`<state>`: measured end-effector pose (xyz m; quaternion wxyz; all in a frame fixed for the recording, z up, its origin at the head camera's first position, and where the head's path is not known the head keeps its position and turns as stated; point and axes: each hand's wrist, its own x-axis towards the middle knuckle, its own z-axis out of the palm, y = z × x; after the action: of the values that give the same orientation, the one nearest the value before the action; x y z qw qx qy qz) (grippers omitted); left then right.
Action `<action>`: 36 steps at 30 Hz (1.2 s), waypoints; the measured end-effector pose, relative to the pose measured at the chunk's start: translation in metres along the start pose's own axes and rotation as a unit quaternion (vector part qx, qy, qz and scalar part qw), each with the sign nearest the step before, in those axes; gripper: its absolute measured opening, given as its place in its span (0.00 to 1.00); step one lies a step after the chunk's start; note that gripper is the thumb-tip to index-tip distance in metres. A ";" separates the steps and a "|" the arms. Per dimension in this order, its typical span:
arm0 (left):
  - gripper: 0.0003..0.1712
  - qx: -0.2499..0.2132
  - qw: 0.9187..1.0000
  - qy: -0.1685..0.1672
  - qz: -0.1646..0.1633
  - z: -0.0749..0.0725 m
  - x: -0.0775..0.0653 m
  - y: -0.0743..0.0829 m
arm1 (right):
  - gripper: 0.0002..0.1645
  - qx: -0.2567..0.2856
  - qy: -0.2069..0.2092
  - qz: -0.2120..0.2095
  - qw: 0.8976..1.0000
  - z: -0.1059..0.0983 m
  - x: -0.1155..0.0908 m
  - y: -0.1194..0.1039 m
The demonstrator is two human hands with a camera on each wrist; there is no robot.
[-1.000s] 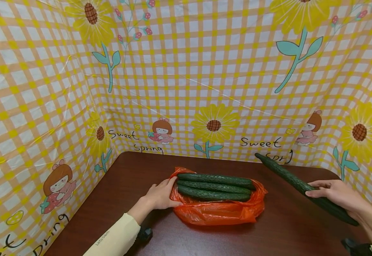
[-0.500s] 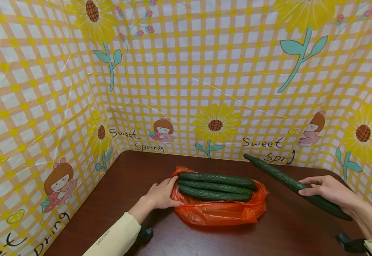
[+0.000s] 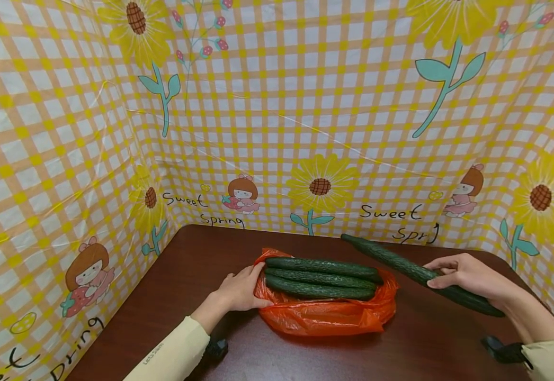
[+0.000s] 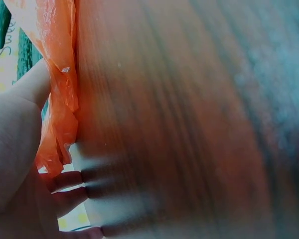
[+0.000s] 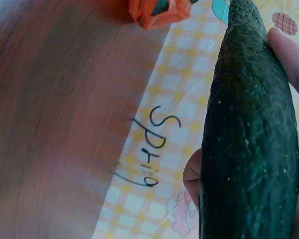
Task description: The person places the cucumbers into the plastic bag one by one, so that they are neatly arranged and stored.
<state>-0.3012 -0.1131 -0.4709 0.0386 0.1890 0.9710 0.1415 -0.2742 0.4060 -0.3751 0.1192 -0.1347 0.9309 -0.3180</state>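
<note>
A long dark green cucumber (image 3: pixel 386 257) is pinched between the thumb and fingers of my right hand (image 3: pixel 472 278), raised at a slant to the right of the bag. Up close in the right wrist view the same cucumber (image 5: pixel 249 139) has bumpy skin, with fingers on both sides. Three cucumbers (image 3: pixel 322 278) lie side by side in an orange-red plastic bag (image 3: pixel 320 320), its mouth spread wide. At the bag's left end my left hand (image 3: pixel 241 290) holds the rim. In the left wrist view the plastic bag (image 4: pixel 60 84) hangs between the thumb and the other fingers.
The dark brown wooden table (image 3: pixel 210 248) has rounded far corners. Checked sheeting (image 3: pixel 267 127) with sunflowers and cartoon figures rises behind it and along both sides. Black straps (image 3: pixel 503 349) sit at both wrists.
My right hand has carried the cucumber leftward, so its far tip comes closer to the bag. The left hand, the bag and the cucumbers inside stay in place.
</note>
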 end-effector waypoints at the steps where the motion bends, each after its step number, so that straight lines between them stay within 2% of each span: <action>1: 0.62 0.000 1.000 -0.001 0.000 0.000 0.000 0.000 | 0.34 0.001 -0.003 -0.002 1.000 0.001 0.002 -0.002; 13: 0.62 0.003 1.000 -0.003 0.000 -0.001 0.000 0.000 | 0.32 0.024 -0.038 -0.018 0.999 0.013 0.023 -0.030; 21: 0.62 0.004 1.000 -0.004 -0.002 0.001 0.001 -0.001 | 0.30 0.031 -0.054 -0.044 0.997 0.024 0.040 -0.047; 28: 0.62 0.006 1.000 -0.005 -0.003 0.001 0.002 -0.001 | 0.30 0.022 -0.066 -0.070 0.995 0.035 0.052 -0.060; 36: 0.62 0.001 1.000 -0.008 -0.005 0.001 0.002 -0.001 | 0.28 0.027 -0.078 -0.080 0.993 0.051 0.068 -0.073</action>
<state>-0.3032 -0.1132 -0.4720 0.0469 0.1855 0.9716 0.1388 -0.3099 0.3001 -0.3780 0.1692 -0.2301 0.8958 -0.3405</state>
